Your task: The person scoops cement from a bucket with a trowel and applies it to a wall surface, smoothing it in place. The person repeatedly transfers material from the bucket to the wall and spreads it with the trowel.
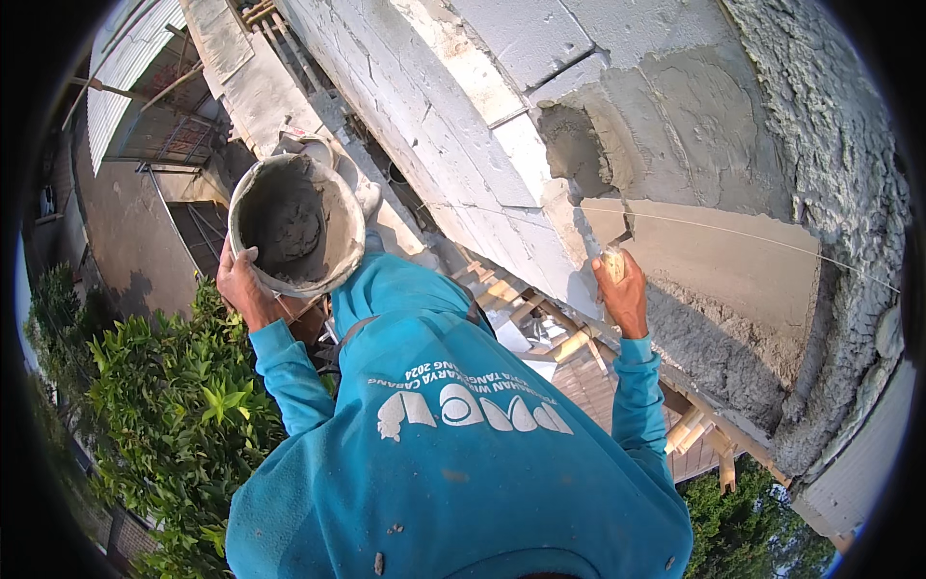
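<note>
"Fingers first. Left hand (pixel 253 289)?"

"Grasping the bucket (pixel 341 227) at its lower left edge. Thumb shows by the rim, other fingers partly hidden."

"Bucket position?"

"Left of centre, in front of the torso, mouth facing up to the camera. Round, mortar-smeared. Grey wet mortar (pixel 289 217) inside, heaped unevenly."

"Right hand (pixel 625 297)?"

"Fingers wrapped round the tan handle (pixel 614 261) of a tool, right of centre, close to the wall. Looks like a trowel; blade hard to make out against the grey, so can't say whether it touches."

"Wall?"

"Pale block wall (pixel 434 125), slanting across the upper middle. Rough-edged recess (pixel 574 145) just above the right hand, grey inside. Smoother grey plaster (pixel 714 121) right of the recess; coarse, lumpy render (pixel 839 145) toward the far right."

"String?"

"Thin light string (pixel 723 228), stretched across the plastered side, passing above the right hand."

"Rest, quick."

"Second container (pixel 316 150) just behind the bucket, partly covered by it. Plank (pixel 265 106) beyond that. Bamboo poles (pixel 576 344) below the wall, between torso and right forearm. Teal long-sleeved shirt (pixel 463 463) on the person. Leafy green bush (pixel 174 415) lower left."
</note>
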